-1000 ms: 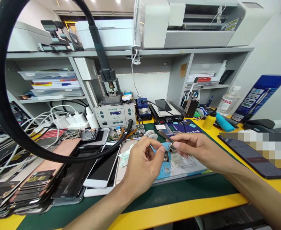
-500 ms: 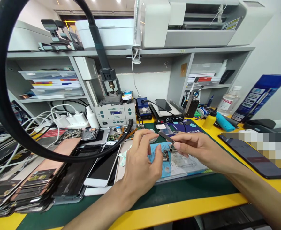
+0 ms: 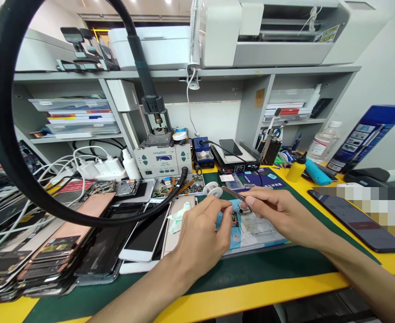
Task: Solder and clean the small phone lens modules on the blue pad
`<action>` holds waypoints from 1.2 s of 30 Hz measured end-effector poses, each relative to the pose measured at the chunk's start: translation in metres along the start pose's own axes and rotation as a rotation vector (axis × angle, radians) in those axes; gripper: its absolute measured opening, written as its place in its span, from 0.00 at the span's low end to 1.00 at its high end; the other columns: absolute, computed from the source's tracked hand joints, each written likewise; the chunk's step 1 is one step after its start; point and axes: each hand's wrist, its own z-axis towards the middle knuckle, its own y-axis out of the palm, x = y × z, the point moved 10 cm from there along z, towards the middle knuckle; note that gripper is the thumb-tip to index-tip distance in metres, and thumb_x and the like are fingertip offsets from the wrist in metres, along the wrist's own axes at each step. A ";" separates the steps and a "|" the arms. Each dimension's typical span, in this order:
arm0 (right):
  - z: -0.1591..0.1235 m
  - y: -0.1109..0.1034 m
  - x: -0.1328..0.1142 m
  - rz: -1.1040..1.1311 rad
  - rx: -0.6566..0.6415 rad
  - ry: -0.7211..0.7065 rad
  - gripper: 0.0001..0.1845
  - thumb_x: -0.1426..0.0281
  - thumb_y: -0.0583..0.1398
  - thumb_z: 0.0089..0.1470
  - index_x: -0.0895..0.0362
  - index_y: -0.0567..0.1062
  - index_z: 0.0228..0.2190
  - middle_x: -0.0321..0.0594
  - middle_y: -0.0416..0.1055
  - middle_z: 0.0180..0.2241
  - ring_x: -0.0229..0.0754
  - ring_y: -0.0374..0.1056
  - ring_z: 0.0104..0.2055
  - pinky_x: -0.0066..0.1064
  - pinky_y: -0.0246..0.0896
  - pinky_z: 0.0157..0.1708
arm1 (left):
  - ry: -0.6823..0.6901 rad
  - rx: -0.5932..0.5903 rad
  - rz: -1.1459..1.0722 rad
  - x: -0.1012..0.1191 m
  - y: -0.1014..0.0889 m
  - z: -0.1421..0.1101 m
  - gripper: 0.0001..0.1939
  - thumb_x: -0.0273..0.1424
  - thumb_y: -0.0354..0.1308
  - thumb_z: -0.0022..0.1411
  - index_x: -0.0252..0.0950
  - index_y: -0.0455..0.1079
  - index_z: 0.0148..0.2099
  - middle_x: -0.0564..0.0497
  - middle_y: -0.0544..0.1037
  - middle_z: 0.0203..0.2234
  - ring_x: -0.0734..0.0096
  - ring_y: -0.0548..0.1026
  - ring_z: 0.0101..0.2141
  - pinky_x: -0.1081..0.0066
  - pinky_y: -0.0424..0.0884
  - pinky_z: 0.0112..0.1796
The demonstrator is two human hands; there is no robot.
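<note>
My left hand hovers over a blue and white work pad, fingers curled into a pinch on a small dark circuit part. My right hand meets it from the right and grips metal tweezers, whose shaft sticks out to the upper left. A small grey cylindrical part shows at the right fingertips. Both hands are close together above the green mat.
Stacks of phones and screens fill the left of the bench. A hot-air station with a thick black hose stands behind. A heating plate, a yellow bottle and a dark phone lie right.
My left hand's fingers opened briefly, then closed again toward the right hand. Both hands sank slightly toward the pad. The view shifted a little.
</note>
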 end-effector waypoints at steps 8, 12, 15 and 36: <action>-0.001 0.003 0.001 -0.034 -0.024 -0.040 0.21 0.56 0.55 0.66 0.53 0.83 0.48 0.44 0.79 0.39 0.52 0.72 0.47 0.41 0.65 0.50 | 0.029 -0.019 0.014 0.003 0.005 -0.002 0.08 0.26 0.53 0.70 0.37 0.74 0.43 0.49 0.79 0.32 0.68 0.76 0.31 0.69 0.65 0.31; -0.001 0.002 0.002 -0.028 0.005 -0.047 0.20 0.57 0.57 0.65 0.53 0.82 0.49 0.45 0.79 0.42 0.51 0.73 0.46 0.41 0.68 0.48 | 0.032 -0.018 0.022 0.003 0.005 -0.002 0.08 0.27 0.53 0.70 0.36 0.74 0.42 0.49 0.78 0.30 0.68 0.75 0.30 0.69 0.64 0.30; -0.001 0.001 0.001 -0.037 0.021 -0.054 0.19 0.58 0.58 0.65 0.53 0.82 0.49 0.45 0.79 0.43 0.50 0.73 0.46 0.40 0.68 0.47 | 0.030 -0.016 0.014 0.003 0.004 -0.002 0.08 0.27 0.53 0.69 0.36 0.75 0.42 0.50 0.78 0.30 0.68 0.75 0.30 0.69 0.64 0.30; -0.003 0.003 0.008 -0.038 0.067 -0.058 0.11 0.62 0.61 0.63 0.53 0.80 0.41 0.42 0.75 0.38 0.45 0.71 0.39 0.36 0.65 0.37 | 0.063 -0.005 -0.011 0.006 0.004 0.000 0.08 0.25 0.54 0.69 0.35 0.76 0.41 0.50 0.78 0.29 0.71 0.74 0.28 0.71 0.62 0.28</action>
